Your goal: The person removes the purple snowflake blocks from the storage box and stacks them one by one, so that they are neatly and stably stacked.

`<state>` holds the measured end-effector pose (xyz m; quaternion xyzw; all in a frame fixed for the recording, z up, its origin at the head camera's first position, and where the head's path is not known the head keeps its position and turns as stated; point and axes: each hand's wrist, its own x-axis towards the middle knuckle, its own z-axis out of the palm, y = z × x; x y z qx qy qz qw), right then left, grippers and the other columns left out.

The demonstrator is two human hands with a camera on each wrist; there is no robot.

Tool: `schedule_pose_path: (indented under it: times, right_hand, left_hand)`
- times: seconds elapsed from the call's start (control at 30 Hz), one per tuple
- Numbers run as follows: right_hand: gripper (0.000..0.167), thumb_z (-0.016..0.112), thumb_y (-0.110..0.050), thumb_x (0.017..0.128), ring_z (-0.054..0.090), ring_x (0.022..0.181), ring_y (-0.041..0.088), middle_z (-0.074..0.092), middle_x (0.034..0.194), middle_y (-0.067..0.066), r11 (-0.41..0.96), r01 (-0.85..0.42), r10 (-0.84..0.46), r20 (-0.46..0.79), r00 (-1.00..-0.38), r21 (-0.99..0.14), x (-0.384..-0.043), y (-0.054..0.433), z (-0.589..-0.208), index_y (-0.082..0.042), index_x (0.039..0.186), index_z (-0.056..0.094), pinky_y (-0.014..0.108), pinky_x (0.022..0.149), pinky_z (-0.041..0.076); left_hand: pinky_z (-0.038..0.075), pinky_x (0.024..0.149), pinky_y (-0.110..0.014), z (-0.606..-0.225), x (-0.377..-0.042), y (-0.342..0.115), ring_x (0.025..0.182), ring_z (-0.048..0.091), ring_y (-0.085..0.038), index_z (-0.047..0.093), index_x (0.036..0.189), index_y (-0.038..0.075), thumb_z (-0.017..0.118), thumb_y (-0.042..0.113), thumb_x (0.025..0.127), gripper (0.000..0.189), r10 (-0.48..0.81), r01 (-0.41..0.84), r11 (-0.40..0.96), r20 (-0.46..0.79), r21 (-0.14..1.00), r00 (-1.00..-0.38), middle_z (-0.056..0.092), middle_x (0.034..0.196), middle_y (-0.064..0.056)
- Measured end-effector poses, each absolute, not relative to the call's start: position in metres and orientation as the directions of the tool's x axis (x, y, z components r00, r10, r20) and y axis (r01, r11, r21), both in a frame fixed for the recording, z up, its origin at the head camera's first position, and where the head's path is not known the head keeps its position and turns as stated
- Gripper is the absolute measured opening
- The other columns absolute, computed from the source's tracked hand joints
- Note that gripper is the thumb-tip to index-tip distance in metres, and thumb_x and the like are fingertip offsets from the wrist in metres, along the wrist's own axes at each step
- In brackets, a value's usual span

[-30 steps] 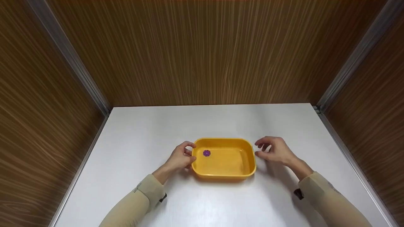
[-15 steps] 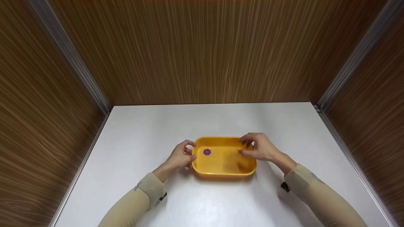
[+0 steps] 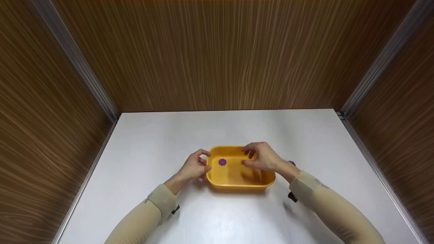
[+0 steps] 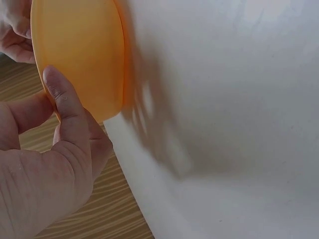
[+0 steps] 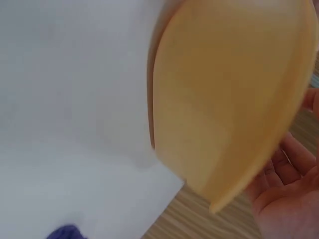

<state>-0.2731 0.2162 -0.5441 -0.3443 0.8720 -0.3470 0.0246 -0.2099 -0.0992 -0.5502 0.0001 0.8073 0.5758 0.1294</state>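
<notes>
A shallow yellow plastic tub (image 3: pixel 237 186) with rounded corners stands on the white table. My left hand (image 3: pixel 192 166) pinches its left rim; in the left wrist view, fingers of that left hand (image 4: pixel 65 154) overlap the tub's wall (image 4: pixel 79 45). Inside the tub, toward the left, lies a small purple flower-shaped piece (image 3: pixel 222 162). My right hand (image 3: pixel 263 157) hovers over the tub's right half, thumb and fingers curved but apart, nothing visible between them. Another purple piece (image 3: pixel 292 163) shows on the table just behind the right wrist, partly hidden by it.
The white table (image 3: pixel 162 132) ends at a brown wood-grain panel (image 3: pixel 217 57) behind. Similar panels with grey metal edge strips (image 3: pixel 81 64) stand at left and right.
My right hand has moved left, from beside the tub's right end to over its inside. The purple piece behind the wrist has come into view. The left hand keeps its grip on the rim.
</notes>
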Motion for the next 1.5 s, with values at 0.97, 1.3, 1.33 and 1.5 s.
schedule_pose_path:
  times: [0.97, 1.3, 1.33, 1.5]
  right_hand:
    - [0.030, 0.084, -0.012, 0.093, 0.072, 0.093, 0.023, 0.084, 0.111, 0.015, 0.476, -0.690, -0.762, 0.137, -0.633, -0.546, -0.282, 0.148, -0.573, 0.000, 0.121, 0.080, 0.037, 0.086, 0.066]
    - [0.030, 0.089, -0.012, 0.090, 0.071, 0.095, 0.021, 0.081, 0.110, 0.011, 0.504, -0.738, -0.794, 0.095, -0.600, -0.448, -0.283, 0.142, -0.572, -0.004, 0.118, 0.082, 0.037, 0.088, 0.064]
    - [0.030, 0.089, -0.013, 0.090, 0.070, 0.095, 0.020, 0.080, 0.110, 0.011, 0.507, -0.741, -0.796, 0.091, -0.599, -0.440, -0.284, 0.142, -0.572, -0.005, 0.118, 0.082, 0.036, 0.087, 0.063]
    - [0.025, 0.089, -0.015, 0.095, 0.066, 0.091, 0.017, 0.080, 0.108, 0.010, 0.536, -0.700, -0.783, 0.030, -0.621, -0.472, -0.285, 0.140, -0.571, -0.007, 0.118, 0.084, 0.031, 0.085, 0.061]
  left_hand:
    - [0.061, 0.059, -0.028, -0.548, -0.208, -0.099, 0.071, 0.061, -0.017, 0.059, 0.144, 0.005, 0.072, -0.006, 0.095, 0.051, 0.167, -0.147, 0.351, -0.216, 0.925, -0.962, 0.056, 0.098, -0.005]
    - [0.064, 0.058, -0.028, -0.548, -0.210, -0.098, 0.071, 0.066, -0.018, 0.060, 0.142, 0.006, 0.073, -0.005, 0.095, 0.050, 0.162, -0.147, 0.370, -0.220, 0.917, -0.962, 0.061, 0.099, -0.007]
    - [0.064, 0.058, -0.028, -0.548, -0.210, -0.098, 0.071, 0.066, -0.018, 0.060, 0.142, 0.005, 0.073, -0.005, 0.095, 0.050, 0.163, -0.146, 0.369, -0.219, 0.918, -0.962, 0.061, 0.099, -0.007]
    - [0.064, 0.058, -0.027, -0.547, -0.210, -0.098, 0.073, 0.065, -0.018, 0.059, 0.143, 0.005, 0.073, -0.004, 0.095, 0.051, 0.164, -0.149, 0.372, -0.224, 0.916, -0.961, 0.061, 0.099, -0.006]
